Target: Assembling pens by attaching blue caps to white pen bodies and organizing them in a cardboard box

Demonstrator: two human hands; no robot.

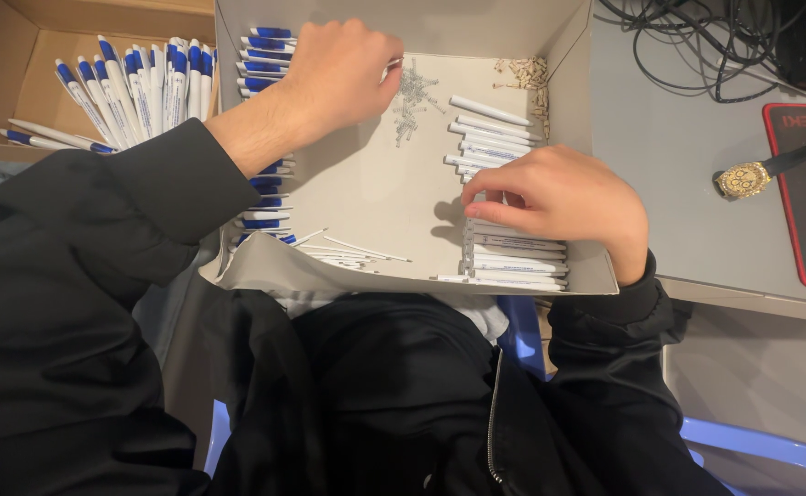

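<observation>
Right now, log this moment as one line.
left hand: at small metal springs | right hand: on white pen barrels | shallow box: on lap

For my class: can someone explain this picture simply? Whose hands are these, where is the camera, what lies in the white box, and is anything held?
One picture, taken by a camera on a person's head, looking down at their own lap. No machine: two bare hands in black sleeves. A white box rests on the lap. The left hand reaches near a small pile of metal springs and seems to pinch something thin. The right hand rests on a row of white pen barrels. Blue pen parts line the box's left side. A brown box of finished blue-and-white pens sits beyond, and a gold wristwatch lies on the grey table.
</observation>
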